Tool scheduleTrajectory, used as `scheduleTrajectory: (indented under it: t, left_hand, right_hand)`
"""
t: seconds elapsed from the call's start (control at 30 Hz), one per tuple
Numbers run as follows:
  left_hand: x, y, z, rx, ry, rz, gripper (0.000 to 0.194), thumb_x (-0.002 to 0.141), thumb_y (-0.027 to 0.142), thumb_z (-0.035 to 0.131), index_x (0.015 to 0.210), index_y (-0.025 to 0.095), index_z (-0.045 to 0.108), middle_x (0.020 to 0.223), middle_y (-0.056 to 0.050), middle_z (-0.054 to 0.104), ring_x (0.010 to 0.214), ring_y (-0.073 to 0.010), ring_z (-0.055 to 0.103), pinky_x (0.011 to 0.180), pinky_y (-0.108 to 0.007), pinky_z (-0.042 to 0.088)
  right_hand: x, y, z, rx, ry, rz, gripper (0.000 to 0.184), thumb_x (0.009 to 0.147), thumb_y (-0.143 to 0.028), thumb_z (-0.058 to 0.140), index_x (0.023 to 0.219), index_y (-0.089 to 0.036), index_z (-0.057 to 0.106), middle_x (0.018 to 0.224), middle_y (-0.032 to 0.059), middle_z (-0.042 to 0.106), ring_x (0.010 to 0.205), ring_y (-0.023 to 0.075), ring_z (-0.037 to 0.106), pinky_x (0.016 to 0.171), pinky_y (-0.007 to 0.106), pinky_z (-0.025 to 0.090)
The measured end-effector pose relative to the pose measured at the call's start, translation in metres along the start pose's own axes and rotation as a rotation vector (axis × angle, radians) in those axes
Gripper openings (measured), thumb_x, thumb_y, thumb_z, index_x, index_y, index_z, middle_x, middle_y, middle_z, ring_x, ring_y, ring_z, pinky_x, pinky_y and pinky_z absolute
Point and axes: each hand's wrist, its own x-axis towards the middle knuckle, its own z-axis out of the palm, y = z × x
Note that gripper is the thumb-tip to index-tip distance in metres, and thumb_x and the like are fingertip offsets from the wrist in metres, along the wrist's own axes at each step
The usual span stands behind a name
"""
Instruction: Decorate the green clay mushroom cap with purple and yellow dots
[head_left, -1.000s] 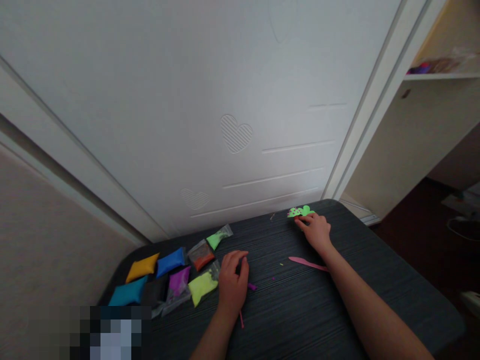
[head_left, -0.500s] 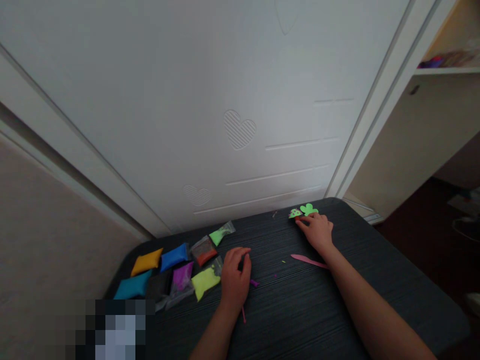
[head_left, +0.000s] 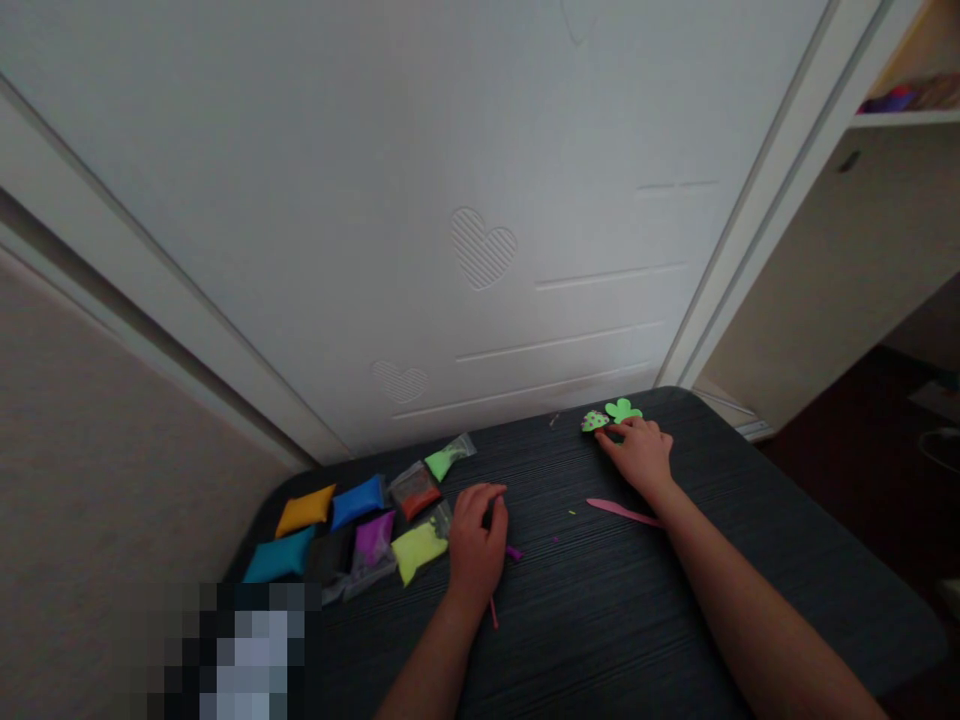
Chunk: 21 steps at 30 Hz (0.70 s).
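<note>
My right hand [head_left: 641, 455] reaches to the far right of the table, thumb and fingertips closed at a small clay mushroom [head_left: 595, 421] with a speckled light-green cap. The fingers hide its stem. Just behind them lies a bright green flower-shaped piece [head_left: 624, 410]. My left hand [head_left: 478, 540] rests on the table, fingers curved and thumb apart, with nothing visible between them. A thin pink stick [head_left: 494, 612] pokes out from under it, and a small purple piece [head_left: 514, 552] lies beside it. A pink clay knife [head_left: 621, 512] lies by my right wrist.
Soft-clay packets lie at the left: yellow-orange [head_left: 305, 510], blue [head_left: 358, 502], teal [head_left: 280, 556], black [head_left: 328, 553], purple [head_left: 373, 540], red-orange [head_left: 415, 490], yellow-green [head_left: 420, 550] and light green [head_left: 448, 458]. The dark table [head_left: 570, 620] meets a white panel [head_left: 480, 330].
The mushroom has tipped, and its red stem no longer shows beside my right fingers. My left hand keeps its pose. The whole view has shifted slightly.
</note>
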Motion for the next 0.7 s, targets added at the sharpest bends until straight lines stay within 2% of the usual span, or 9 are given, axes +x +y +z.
scheduleTrajectory:
  t: [0.3,0.37,0.53,0.6,0.7]
  left_hand:
    - [-0.002,0.001,0.000,0.022,0.019,0.012,0.025,0.084,0.031,0.048,0.101,0.013,0.055,0.101,-0.006,0.057,0.090,-0.0162,0.056,0.079,-0.037,0.048]
    - [-0.002,0.001,0.001,0.036,0.016,0.006,0.026,0.084,0.031,0.048,0.102,0.014,0.054,0.103,-0.007,0.057,0.091,-0.0163,0.056,0.078,-0.037,0.048]
    - [-0.001,0.007,-0.004,0.088,-0.027,0.003,0.024,0.084,0.029,0.047,0.101,0.013,0.054,0.101,-0.007,0.057,0.092,-0.0165,0.055,0.080,-0.038,0.047]
    - [-0.002,0.014,-0.013,0.119,-0.089,0.024,0.021,0.085,0.027,0.045,0.098,0.014,0.056,0.097,-0.005,0.058,0.092,-0.0158,0.055,0.081,-0.036,0.046]
    - [-0.007,0.026,-0.031,0.184,-0.240,0.082,0.017,0.083,0.027,0.049,0.092,0.022,0.061,0.089,-0.002,0.062,0.087,-0.0153,0.054,0.080,-0.033,0.044]
  right_hand:
    - [-0.004,-0.003,-0.030,0.064,-0.006,-0.068,0.031,0.084,-0.034,0.049,0.109,-0.016,0.052,0.110,0.0073,0.055,0.097,0.0187,0.055,0.082,0.041,0.046]
    - [-0.017,-0.012,-0.038,0.115,-0.036,-0.156,0.030,0.084,-0.034,0.048,0.107,-0.015,0.052,0.110,0.0072,0.055,0.097,0.0188,0.055,0.082,0.042,0.045]
    - [-0.069,-0.036,-0.047,0.280,-0.220,-0.534,0.028,0.083,-0.038,0.049,0.099,-0.016,0.057,0.099,0.0045,0.060,0.090,0.0165,0.056,0.083,0.040,0.042]
    - [-0.084,-0.037,-0.046,0.323,-0.268,-0.597,0.020,0.082,-0.036,0.052,0.092,-0.022,0.061,0.091,0.0009,0.063,0.086,0.0165,0.056,0.080,0.039,0.039]
    - [-0.092,-0.030,-0.042,0.374,-0.296,-0.629,0.015,0.081,-0.033,0.053,0.091,-0.029,0.063,0.090,-0.0006,0.065,0.085,0.0165,0.056,0.078,0.037,0.034]
